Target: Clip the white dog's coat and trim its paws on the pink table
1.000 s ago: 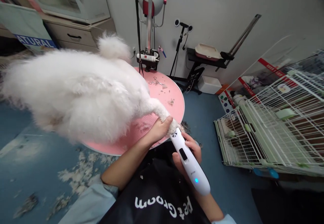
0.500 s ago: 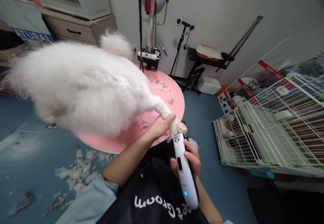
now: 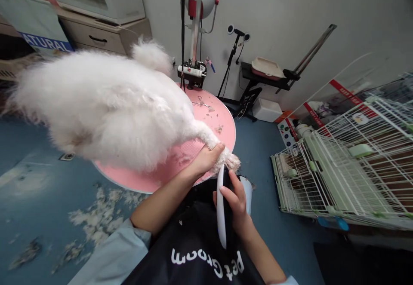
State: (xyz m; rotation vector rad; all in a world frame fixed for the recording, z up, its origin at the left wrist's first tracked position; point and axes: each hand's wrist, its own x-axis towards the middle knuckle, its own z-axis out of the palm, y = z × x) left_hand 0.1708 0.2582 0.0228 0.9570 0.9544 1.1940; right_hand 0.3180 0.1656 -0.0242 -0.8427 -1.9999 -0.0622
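A fluffy white dog (image 3: pixel 122 104) stands on the round pink grooming table (image 3: pixel 222 117), one leg stretched out toward me. My left hand (image 3: pixel 208 158) is closed around that leg (image 3: pixel 206 133), just above the paw (image 3: pixel 232 163). In my right hand (image 3: pixel 237 199) is a white and black hair clipper (image 3: pixel 221 212), turned edge-on, its head at the underside of the paw. Whether the blade touches the fur cannot be made out. The dog's head is hidden from this side.
Scissors (image 3: pixel 200 102) and tufts of cut hair lie on the table near its upright post (image 3: pixel 196 31). More cut hair (image 3: pixel 100 216) is scattered over the blue floor. A white wire cage (image 3: pixel 348 160) stands at right, and a bin (image 3: pixel 245 190) sits behind my right hand.
My right hand has rolled the clipper from its broad face to its narrow edge, so its blue light no longer shows. The left hand keeps its hold on the leg.
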